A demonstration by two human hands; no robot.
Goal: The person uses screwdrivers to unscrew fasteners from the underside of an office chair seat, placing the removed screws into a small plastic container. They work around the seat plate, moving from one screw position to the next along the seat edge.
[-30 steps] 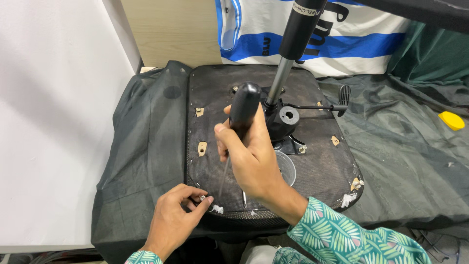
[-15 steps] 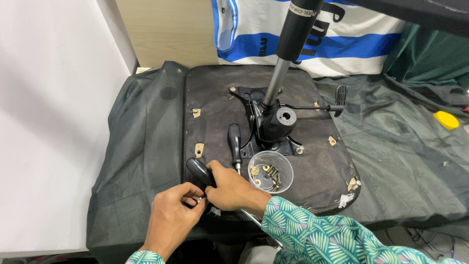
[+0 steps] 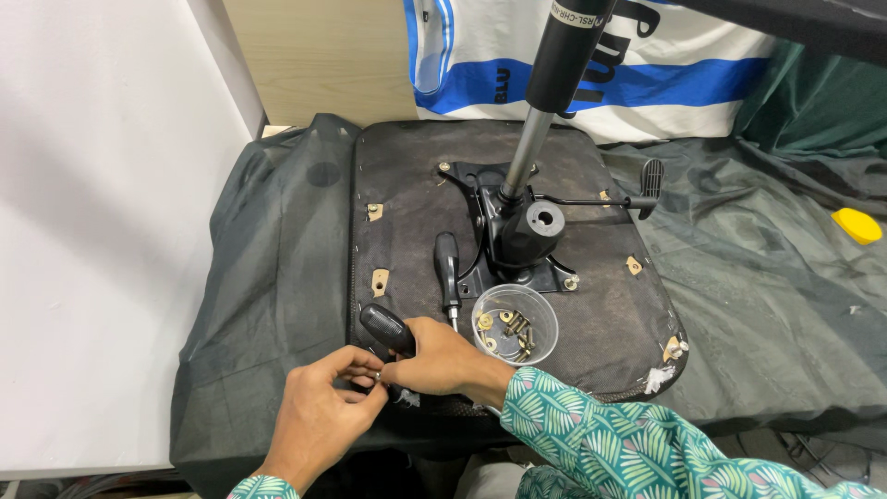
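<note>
Head view, looking down on an upturned chair seat [image 3: 416,185], dark fabric underside facing up, laid over a grey-green cloth [image 3: 277,277]. Right hand [image 3: 443,360] wrapped around a black-handled screwdriver [image 3: 388,330] at the seat's near edge, toward the near-left corner; fingers curled tight on the smooth, rounded grip. Handle slanting up and away to the left, long axis running down toward the fingertips of both hands. Left hand [image 3: 323,407] just beside and touching the right, thumb and forefinger pinched together on something small and pale at the tool's lower end; too tiny to tell what. Both hands equally near that spot, left below, right above.

Second screwdriver [image 3: 447,268] lying free on the seat, black handle pointing away, shaft toward the near edge. Just right of it, a clear round plastic cup [image 3: 515,323] holding brassy screws and washers. Beyond, near the seat's centre, a black metal mechanism plate [image 3: 517,231] with a grey gas cylinder [image 3: 554,83] rising from it and a thin lever [image 3: 601,199] reaching right. Small yellow object [image 3: 856,225] well apart at far right.
</note>
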